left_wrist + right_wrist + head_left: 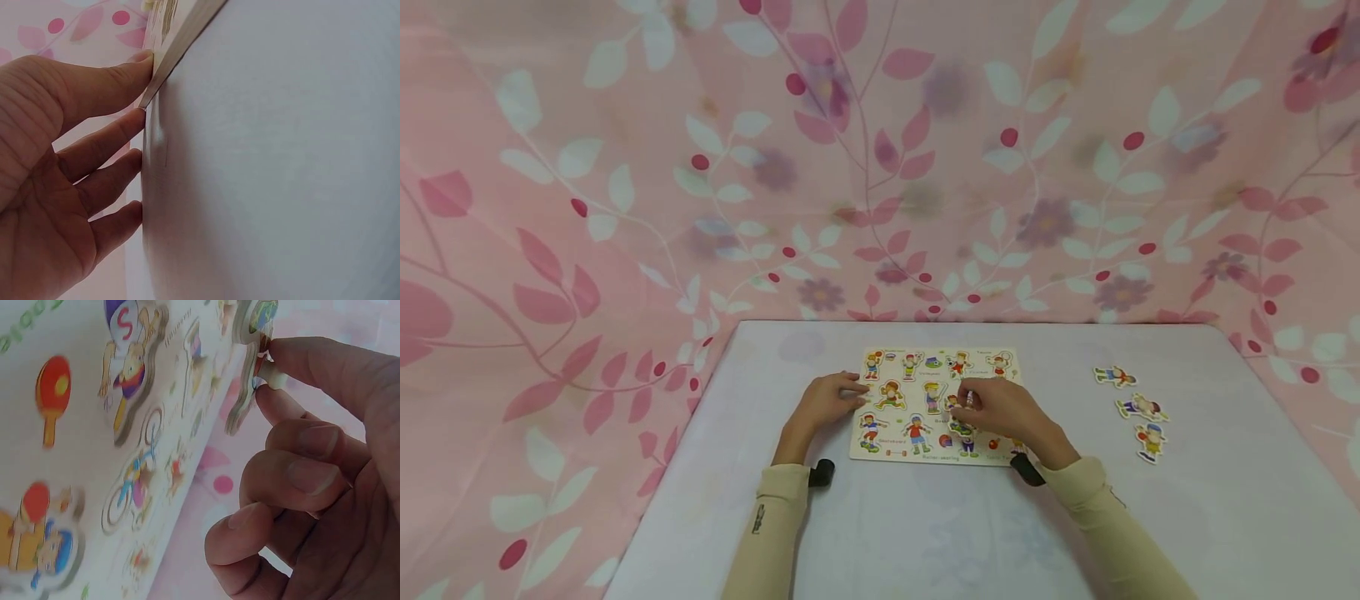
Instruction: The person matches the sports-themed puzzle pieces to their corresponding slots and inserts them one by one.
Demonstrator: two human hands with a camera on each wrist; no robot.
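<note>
Pinching a figure piece (959, 423) between thumb and forefinger, the right hand (1009, 410) has the puzzle board (914, 400) beneath its fingertips; the left hand (826, 402) touches the board's edge, fingers apart. The piece looks light and stiff, best gripped by its rim.

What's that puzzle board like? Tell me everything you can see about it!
The puzzle board is a pale, flat rectangle that looks wooden, showing colourful sporty figures and printed words. It lies on the white-covered table. The left hand touches its left edge. The right hand, pinching a piece over it, hides part.
</note>
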